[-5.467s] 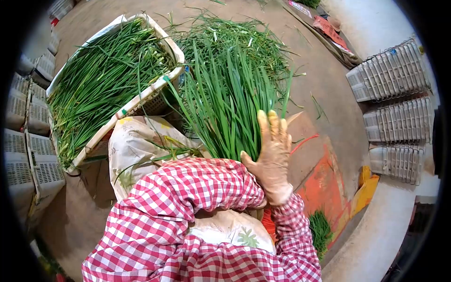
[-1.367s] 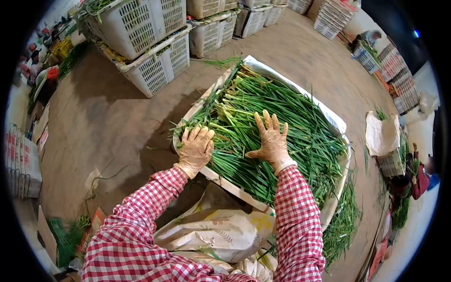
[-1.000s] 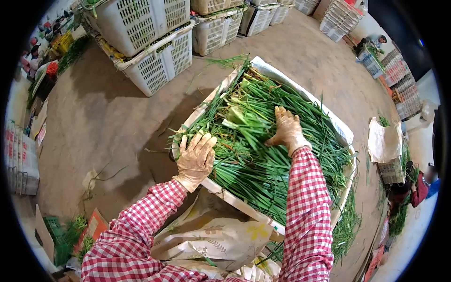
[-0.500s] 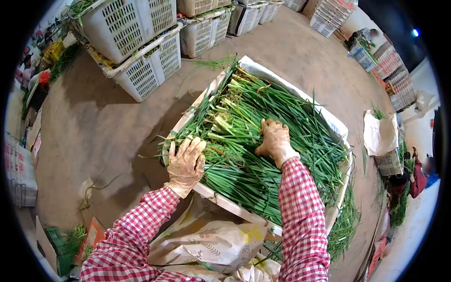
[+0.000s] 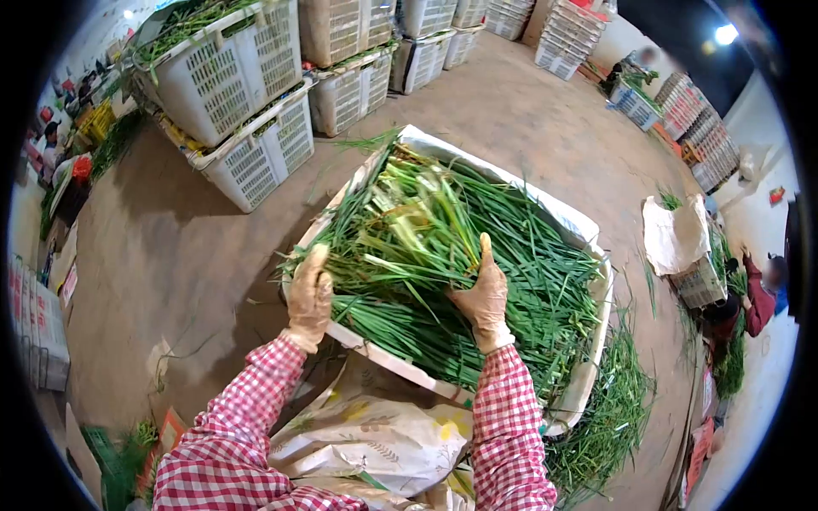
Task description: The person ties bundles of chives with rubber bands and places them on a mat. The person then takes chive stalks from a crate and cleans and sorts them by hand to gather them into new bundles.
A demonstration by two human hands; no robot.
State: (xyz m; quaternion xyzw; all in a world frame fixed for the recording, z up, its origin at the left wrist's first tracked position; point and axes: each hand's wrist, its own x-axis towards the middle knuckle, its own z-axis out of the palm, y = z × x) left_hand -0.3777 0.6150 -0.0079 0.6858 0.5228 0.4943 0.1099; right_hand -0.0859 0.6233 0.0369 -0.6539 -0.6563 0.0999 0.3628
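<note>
A white crate [image 5: 383,359] full of long green chives [image 5: 520,268] stands in front of me. Paler stem ends of a loose bunch [image 5: 409,221] lie raised across its left and middle part. My left hand [image 5: 308,298], in a stained glove, is at the crate's left corner, fingers stretched upward and palm turned inward beside the chives. In a similar glove, my right hand [image 5: 484,298] stands upright at the middle of the pile. Its thumb points left, apart from the extended fingers, against the bunch. Some fingertips are hidden.
Stacked white crates [image 5: 260,162] with greens stand at the back left. Loose chives [image 5: 601,426] lie on the floor right of the crate. A cloth-covered crate [image 5: 699,277] and a person [image 5: 754,294] are at the right; another person [image 5: 630,72] sits farther back.
Both hands have turned from palm-down to upright, fingers pointing up. The pale stems between them have shifted and bunched higher. The view has shifted slightly.
</note>
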